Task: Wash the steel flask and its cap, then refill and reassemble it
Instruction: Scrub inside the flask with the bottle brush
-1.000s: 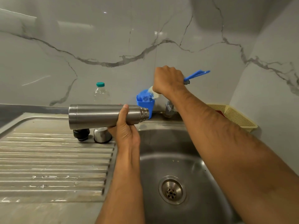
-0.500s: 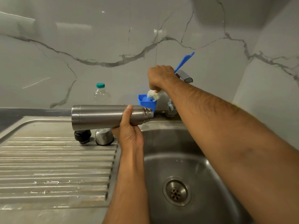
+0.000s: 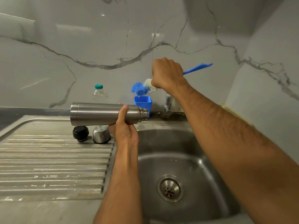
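Note:
My left hand (image 3: 125,128) grips the steel flask (image 3: 100,114) and holds it level above the drainboard, its open threaded mouth pointing right toward the basin. The black inner stopper (image 3: 80,133) and the steel cap (image 3: 101,134) stand on the drainboard just below the flask. My right hand (image 3: 167,73) is closed around a blue-handled bottle brush (image 3: 198,68); its blue and white bristle head (image 3: 142,88) hangs just above a small blue holder cup (image 3: 143,103) at the back wall.
The steel sink basin (image 3: 191,160) with its drain (image 3: 169,189) lies below my right arm. The ridged drainboard (image 3: 48,162) fills the left. A clear plastic bottle with a green cap (image 3: 99,93) stands by the wall. The tap base (image 3: 167,109) is behind my right forearm.
My right hand has lifted the brush head up out of the blue cup, and the handle has swung down to the right. The flask stays level in my left hand.

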